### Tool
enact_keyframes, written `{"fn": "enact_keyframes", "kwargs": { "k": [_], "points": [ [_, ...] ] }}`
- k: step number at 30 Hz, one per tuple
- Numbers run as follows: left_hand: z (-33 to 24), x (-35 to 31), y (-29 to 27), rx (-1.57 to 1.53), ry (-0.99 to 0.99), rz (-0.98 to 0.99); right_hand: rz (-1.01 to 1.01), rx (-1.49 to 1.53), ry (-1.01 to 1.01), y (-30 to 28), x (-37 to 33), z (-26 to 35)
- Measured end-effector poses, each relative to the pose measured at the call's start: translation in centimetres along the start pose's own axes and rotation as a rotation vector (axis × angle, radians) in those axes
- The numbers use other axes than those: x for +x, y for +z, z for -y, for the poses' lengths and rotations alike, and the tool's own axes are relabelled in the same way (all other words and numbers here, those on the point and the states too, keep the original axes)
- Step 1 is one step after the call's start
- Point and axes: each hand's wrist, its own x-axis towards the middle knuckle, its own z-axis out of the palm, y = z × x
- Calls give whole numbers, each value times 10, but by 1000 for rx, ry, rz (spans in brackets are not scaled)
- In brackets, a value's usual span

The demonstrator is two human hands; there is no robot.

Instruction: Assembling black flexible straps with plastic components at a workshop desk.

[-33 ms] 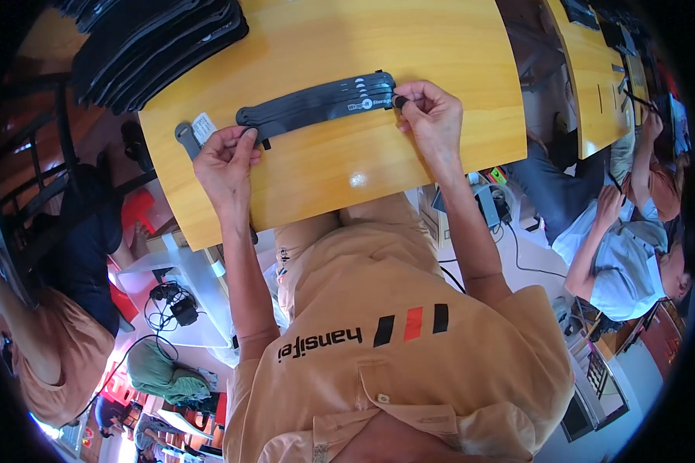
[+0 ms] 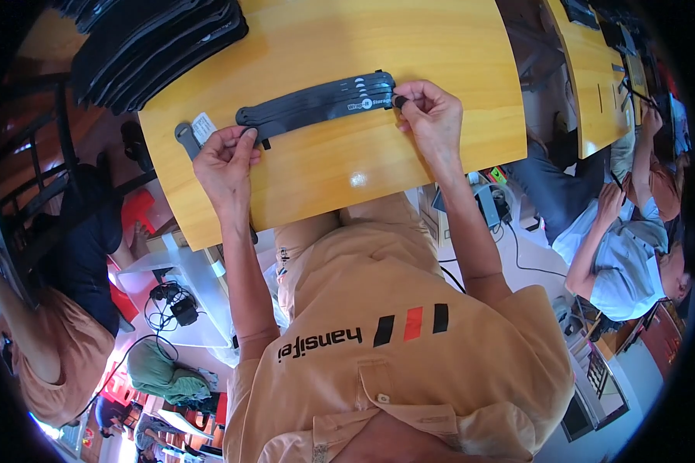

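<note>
Head camera, and the left hand point(image 2: 228, 160) pinches the left end of the grey strap bundle point(image 2: 305, 108), lying on the yellow table point(image 2: 324, 174)!

And the right hand point(image 2: 438, 119)?

Closed on its black end tab point(image 2: 399, 101)! Looks light, soft, hardly fragile; best held at both ends.

Covered and cropped around the left hand point(image 2: 228, 158)
It hides the lower part of a loose grey strap point(image 2: 191, 147); beyond it, the top edge crops the dark stack point(image 2: 162, 54) and yellow table point(image 2: 432, 38).
</note>
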Motion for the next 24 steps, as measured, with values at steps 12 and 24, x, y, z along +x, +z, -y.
{"fn": "enact_keyframes", "kwargs": {
  "k": [12,24],
  "points": [
    [-4,0,1,47,5,-16,-13,-13,-11,1,2,-1],
    [0,1,1,41,-2,2,-16,-17,-22,1,-1,0]
  ]
}}
